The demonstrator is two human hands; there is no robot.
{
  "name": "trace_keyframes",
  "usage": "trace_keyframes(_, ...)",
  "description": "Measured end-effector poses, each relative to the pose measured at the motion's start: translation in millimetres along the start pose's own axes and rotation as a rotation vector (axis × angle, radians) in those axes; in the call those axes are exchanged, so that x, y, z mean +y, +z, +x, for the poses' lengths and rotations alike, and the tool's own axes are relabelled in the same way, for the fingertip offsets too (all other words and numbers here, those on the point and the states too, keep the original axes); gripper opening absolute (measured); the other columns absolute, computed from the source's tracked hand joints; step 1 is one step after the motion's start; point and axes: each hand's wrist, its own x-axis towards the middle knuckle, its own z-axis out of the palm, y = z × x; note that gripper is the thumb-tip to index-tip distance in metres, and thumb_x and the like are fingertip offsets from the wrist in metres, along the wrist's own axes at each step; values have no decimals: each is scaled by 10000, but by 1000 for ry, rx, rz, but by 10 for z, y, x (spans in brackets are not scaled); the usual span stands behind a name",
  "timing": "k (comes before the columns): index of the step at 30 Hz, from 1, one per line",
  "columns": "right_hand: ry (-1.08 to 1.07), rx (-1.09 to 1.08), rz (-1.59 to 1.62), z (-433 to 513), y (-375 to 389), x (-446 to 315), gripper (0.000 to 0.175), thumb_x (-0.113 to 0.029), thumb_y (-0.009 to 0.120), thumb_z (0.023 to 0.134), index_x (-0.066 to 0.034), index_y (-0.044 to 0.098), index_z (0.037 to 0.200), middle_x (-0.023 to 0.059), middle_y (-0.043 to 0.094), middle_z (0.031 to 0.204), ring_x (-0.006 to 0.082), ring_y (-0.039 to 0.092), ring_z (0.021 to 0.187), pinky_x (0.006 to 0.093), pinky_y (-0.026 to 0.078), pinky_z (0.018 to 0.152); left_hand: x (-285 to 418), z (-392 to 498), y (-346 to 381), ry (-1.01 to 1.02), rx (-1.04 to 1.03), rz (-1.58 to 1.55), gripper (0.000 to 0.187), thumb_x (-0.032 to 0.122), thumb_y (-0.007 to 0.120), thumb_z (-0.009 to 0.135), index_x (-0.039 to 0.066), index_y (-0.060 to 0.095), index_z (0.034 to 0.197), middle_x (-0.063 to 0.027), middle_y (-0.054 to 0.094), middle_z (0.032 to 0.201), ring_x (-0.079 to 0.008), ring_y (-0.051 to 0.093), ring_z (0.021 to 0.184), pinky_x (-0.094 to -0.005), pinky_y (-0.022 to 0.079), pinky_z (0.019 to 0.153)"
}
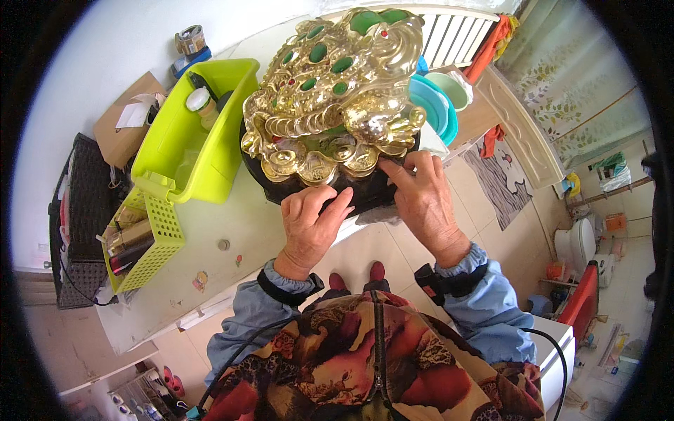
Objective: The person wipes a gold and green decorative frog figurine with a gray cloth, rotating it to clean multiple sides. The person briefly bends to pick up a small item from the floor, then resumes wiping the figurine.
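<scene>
A large gold toad figurine [337, 89] with green and red inlays sits on a black base [363, 194] on the white tabletop [210, 268]. Along its lower front runs a row of gold ingot and coin shapes. My left hand [313, 226] is at the near side of the base, its fingers curled and the thumb raised; whether it grips the base, I cannot tell. At the base's near right part is my right hand [424, 202], with the index finger just under the gold coins and the other fingers bent. Some of its fingertips are hidden.
Left of the figurine stand a lime-green bin [210, 173] with a jar and a perforated green basket [168, 226]. Beyond them are a cardboard box [126, 126] and a black woven basket [87, 242]. Turquoise basins [447, 123] lie to the right, near a wooden-toned cabinet [474, 123].
</scene>
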Motion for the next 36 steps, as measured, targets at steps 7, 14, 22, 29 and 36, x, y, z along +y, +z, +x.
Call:
trace_keyframes(7,264,85,58,-55,-373,52,468,99,600,659,-57,694,1090,136,491,937,312,533,897,402,487,784,22,22,39,5,18,5,468,164,846,656,174,723,1107,32,558,1028,-172,525,952,-346,360,827)
trace_keyframes(14,22,113,67,174,-109,-26,374,39,635,701,-112,656,1042,119,495,976,316,522,880,417,475,745,34,36,35,-4,0,-21,450,155,854,654,170,736,1088,27,565,1014,-184,531,950,-358,358,822)
trace_keyframes(22,-71,8,-189,149,-181,194,308,-74,610,774,-156,656,1068,112,506,977,306,539,892,407,481,762,21,48,29,39,-5,25,451,195,828,671,173,716,1107,37,559,1022,-167,518,938,-337,361,798)
trace_keyframes(29,155,94,-100,28,-329,301,327,42,610,722,-104,673,1008,119,487,931,319,535,887,420,483,772,39,60,46,22,-5,-5,442,196,814,693,178,704,1121,38,557,1020,-180,509,921,-351,366,776)
trace_keyframes(36,254,146,237,-71,-31,-6,332,47,623,720,-33,607,1042,161,528,953,371,543,940,451,470,835,62,55,78,23,-14,22,437,202,818,694,180,705,1115,40,552,1015,-178,506,919,-354,361,788)
